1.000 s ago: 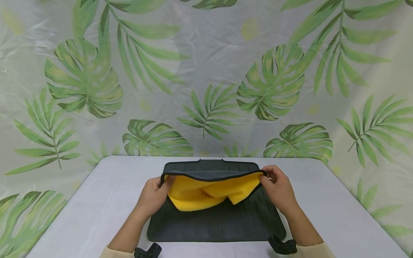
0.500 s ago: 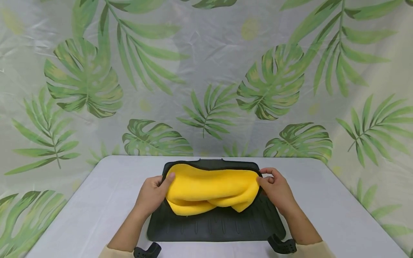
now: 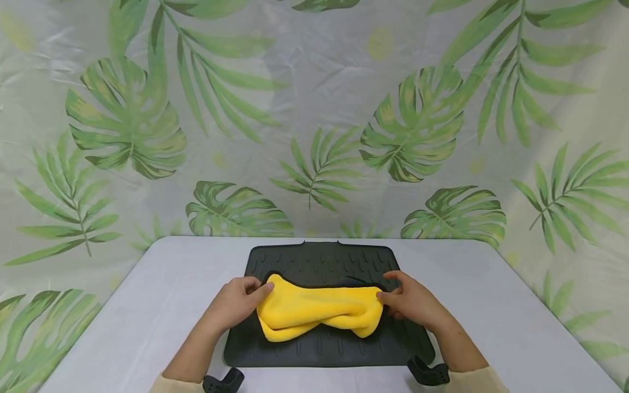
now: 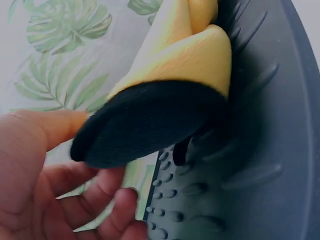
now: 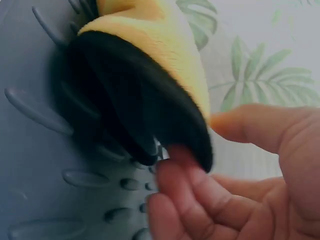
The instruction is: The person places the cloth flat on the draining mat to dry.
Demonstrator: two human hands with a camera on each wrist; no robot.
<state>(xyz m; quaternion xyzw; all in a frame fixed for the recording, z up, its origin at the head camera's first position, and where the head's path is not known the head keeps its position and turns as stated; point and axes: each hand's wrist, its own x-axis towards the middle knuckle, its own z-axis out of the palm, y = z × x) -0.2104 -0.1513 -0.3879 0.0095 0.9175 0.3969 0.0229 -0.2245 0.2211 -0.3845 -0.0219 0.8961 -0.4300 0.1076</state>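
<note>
A yellow cloth with a dark edging and a dark grey underside lies folded over on itself above the black ribbed mat. My left hand pinches its left end between thumb and fingers. At the right end, my right hand pinches the cloth's corner, its index finger stretched out beyond the edge. In the left wrist view the dark underside of the cloth curves away from the thumb. Fingers of the right hand reach under the dark-edged fold of the cloth in the right wrist view.
The mat lies on a white-covered table. Behind the table hangs a pale curtain printed with green leaves. Black wrist devices sit at both forearms near the front edge of the mat.
The far edge of the cloth has come over and down toward the person, its grey side turning out of sight and yellow facing up. Both hands have moved nearer and slightly inward.
</note>
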